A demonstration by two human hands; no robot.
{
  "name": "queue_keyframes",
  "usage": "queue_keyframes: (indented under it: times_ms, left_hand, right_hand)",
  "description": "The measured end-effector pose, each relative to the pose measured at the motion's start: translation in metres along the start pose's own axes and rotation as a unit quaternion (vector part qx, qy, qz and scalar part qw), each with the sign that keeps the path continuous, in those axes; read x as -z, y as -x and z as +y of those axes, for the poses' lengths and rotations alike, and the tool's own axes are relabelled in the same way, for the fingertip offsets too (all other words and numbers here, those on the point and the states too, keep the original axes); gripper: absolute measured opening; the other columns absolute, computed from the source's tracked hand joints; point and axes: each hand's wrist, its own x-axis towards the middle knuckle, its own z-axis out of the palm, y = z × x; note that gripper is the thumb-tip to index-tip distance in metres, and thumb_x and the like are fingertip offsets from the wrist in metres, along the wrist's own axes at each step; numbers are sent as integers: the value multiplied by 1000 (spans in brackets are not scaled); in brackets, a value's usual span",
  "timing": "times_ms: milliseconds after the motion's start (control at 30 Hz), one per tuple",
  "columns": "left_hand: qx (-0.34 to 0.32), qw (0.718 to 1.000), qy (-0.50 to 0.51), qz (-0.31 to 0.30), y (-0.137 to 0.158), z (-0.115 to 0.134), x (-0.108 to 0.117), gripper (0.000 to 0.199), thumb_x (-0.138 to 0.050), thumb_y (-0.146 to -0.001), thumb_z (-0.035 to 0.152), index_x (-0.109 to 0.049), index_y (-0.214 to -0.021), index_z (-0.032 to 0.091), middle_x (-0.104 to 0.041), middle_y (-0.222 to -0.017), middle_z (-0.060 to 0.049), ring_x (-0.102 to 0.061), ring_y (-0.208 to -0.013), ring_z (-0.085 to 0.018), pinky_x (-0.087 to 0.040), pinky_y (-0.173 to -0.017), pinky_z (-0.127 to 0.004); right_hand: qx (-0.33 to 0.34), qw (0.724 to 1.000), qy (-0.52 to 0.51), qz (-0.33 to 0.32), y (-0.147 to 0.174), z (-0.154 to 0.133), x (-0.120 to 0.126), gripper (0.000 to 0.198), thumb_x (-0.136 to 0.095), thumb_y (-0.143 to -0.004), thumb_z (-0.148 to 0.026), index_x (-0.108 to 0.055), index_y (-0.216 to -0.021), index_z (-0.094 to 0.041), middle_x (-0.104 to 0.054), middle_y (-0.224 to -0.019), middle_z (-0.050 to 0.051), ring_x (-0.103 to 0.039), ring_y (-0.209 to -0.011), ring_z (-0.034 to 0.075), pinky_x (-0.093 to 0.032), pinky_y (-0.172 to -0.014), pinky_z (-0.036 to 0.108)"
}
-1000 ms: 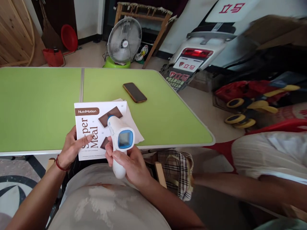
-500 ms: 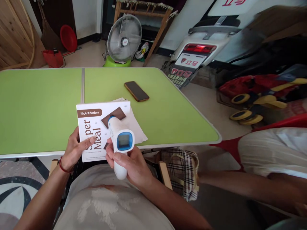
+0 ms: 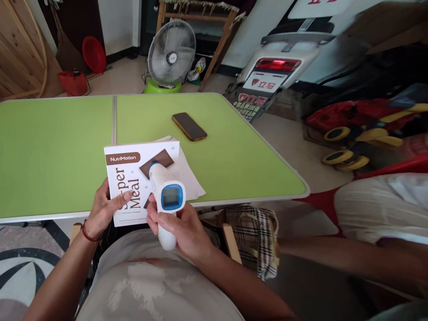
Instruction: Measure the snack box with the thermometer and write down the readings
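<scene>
My right hand (image 3: 182,227) grips a white and blue infrared thermometer (image 3: 165,194) by its handle, with the nose pointing away over a white box (image 3: 129,176) printed "NutriMotion Super Meal". My left hand (image 3: 102,209) holds that box by its near left edge, thumb on the cover. The box rests on the front edge of a green table (image 3: 56,147). A sheet of white paper (image 3: 190,178) lies under the box's right side.
A dark phone (image 3: 189,126) lies on the table beyond the box. A floor fan (image 3: 171,53), a scooter's rear (image 3: 277,67) and ride-on toys (image 3: 361,129) stand past the table. Another person's arm (image 3: 334,263) and a checked bag (image 3: 256,236) are at my right.
The view has shifted slightly; my hands, the thermometer and the box keep the same hold and place.
</scene>
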Motion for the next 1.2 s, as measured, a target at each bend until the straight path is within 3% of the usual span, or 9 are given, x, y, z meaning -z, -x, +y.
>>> queue_keyframes:
  times_ms: [433, 833, 1033, 1200]
  left_hand:
    - [-14, 1000, -6, -9, 0, -2, 1, 52, -77, -72, 38, -59, -115, 16, -66, -108, -11, -65, -87, -26, -54, -68, -34]
    - [-20, 1000, -1, -8, 1, 0, -2, 53, -78, -71, 38, -57, -114, 15, -65, -111, -12, -62, -99, -30, -53, -75, -34]
    - [-16, 1000, -4, -3, -1, -1, -1, 54, -79, -70, 40, -56, -111, 13, -65, -109, -13, -62, -97, -31, -52, -71, -35]
    - [-18, 1000, -2, 3, -1, 0, -1, 56, -79, -69, 40, -56, -113, 14, -65, -110, -12, -62, -98, -29, -52, -79, -37]
  right_hand:
    - [11, 1000, 7, -13, -1, 2, 1, 23, -70, -73, -36, -57, -81, -18, -53, -59, -3, -45, -51, 9, -33, -52, 26]
    - [14, 1000, 9, -15, -2, 3, 1, 22, -69, -75, -34, -56, -82, -18, -53, -60, -3, -45, -52, 9, -32, -52, 26]
    - [9, 1000, 17, -8, -2, 2, 1, 25, -70, -72, -36, -56, -82, -18, -53, -59, -4, -45, -51, 9, -33, -51, 26]
    - [13, 1000, 17, -15, -2, 3, 1, 27, -70, -72, -37, -56, -85, -18, -53, -61, -4, -46, -51, 9, -34, -51, 26]
